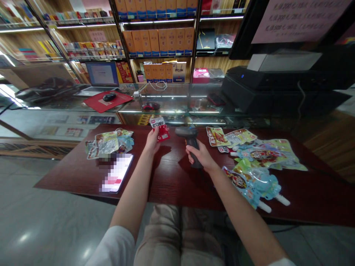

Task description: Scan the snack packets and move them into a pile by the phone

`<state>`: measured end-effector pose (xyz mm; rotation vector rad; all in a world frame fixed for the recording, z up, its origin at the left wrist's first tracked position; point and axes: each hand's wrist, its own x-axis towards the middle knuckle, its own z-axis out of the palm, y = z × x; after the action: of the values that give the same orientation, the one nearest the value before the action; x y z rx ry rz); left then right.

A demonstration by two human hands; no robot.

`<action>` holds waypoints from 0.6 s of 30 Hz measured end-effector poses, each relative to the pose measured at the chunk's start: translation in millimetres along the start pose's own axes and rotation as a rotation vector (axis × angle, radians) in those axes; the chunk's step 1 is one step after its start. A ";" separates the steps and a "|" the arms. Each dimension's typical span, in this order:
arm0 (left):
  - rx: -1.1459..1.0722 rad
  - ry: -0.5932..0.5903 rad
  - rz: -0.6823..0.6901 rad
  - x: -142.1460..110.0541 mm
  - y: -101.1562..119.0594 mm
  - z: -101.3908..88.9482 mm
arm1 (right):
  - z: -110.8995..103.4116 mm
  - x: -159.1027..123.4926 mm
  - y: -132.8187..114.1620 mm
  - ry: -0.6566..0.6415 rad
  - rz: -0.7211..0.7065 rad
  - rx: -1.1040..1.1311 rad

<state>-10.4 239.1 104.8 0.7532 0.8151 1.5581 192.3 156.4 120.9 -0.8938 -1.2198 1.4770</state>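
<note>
Between the fingers of my left hand [152,142] is a small red and white snack packet [163,133], held up above the dark wooden table [169,181]. My right hand [203,156] is wrapped round the handle of a black barcode scanner [186,132]. The scanner's head is turned left, toward the packet, with a gap between them. On the right lie several snack packets [217,136] and blue pouches with white spouts [257,181]. A smaller pile of packets [108,143] rests at the left, beyond a lit phone [118,173].
Behind the table runs a glass counter [177,92] bearing a laptop [102,75], a black mouse [109,96] on a red mat [95,102], and a red mouse [151,106]. A black machine [263,92] stands at the right. Shelves of boxes [163,40] line the back.
</note>
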 end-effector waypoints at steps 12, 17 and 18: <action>0.027 0.068 0.145 26.0 -8.2 -19.1 | 31.1 17.1 7.5 -0.029 -0.011 -0.155; 0.049 0.039 0.155 26.6 -8.3 -22.7 | 34.9 13.8 18.3 -0.040 0.019 -0.184; 0.050 0.036 0.152 26.5 -8.3 -22.6 | 35.0 13.3 19.3 -0.038 0.018 -0.190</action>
<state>-28.1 264.0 86.1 0.8416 0.8426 1.6958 151.6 160.2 110.6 -1.0087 -1.4009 1.4152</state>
